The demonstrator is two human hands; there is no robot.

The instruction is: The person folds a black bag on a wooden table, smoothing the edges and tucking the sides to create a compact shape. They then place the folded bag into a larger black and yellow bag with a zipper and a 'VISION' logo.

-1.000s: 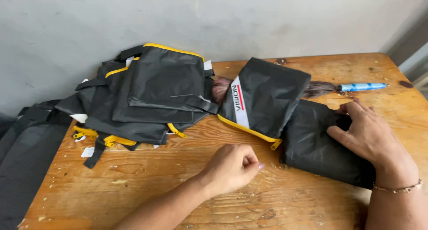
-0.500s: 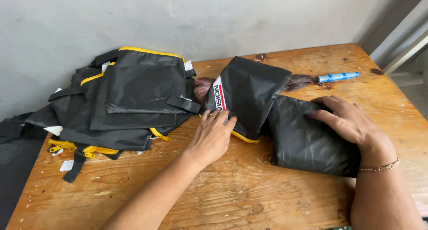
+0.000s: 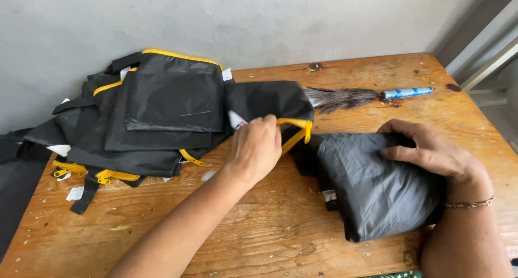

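Wooden worktop [image 3: 259, 240] carries everything. Nearest, the right hand [image 3: 431, 154] lies flat with spread fingers on a folded black bag [image 3: 377, 186] at the right side, gripping nothing. Beside it, the left hand [image 3: 254, 148] has its fingers closed on the yellow-trimmed edge of a second black bag [image 3: 270, 101] and lifts it. Further left lies a pile of black bags with yellow zippers [image 3: 151, 121]. Behind, near the wall, rests a feather duster with a blue handle [image 3: 367, 96].

Black bags [image 3: 162, 116] w/ yellow zip trim; grey-black pouch [image 3: 377, 186]; duster [image 3: 367, 96]: dark feathers, blue spotted handle; brown wood tabletop [image 3: 259, 235].
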